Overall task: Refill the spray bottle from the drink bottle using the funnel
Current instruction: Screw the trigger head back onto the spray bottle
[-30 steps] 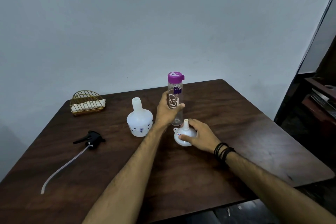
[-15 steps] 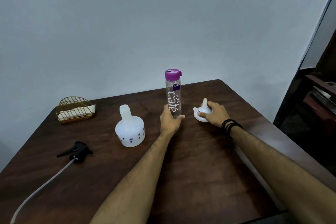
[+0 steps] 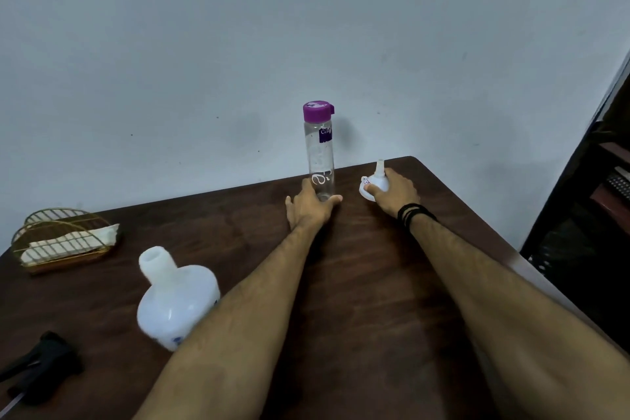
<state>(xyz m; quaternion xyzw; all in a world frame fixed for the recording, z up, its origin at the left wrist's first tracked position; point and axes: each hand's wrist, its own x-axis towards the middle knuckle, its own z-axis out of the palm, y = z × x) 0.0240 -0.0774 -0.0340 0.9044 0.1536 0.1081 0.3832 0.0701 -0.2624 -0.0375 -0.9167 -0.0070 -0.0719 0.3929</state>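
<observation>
I noted a gold wire holder and black spray head far left of both hands. Left hand curled around the base of the clear, purple-capped drink bottle, upright. Right hand pinched the white funnel, spout up. The frosted, open-necked spray bottle stood nearer me, beside the left forearm.
</observation>
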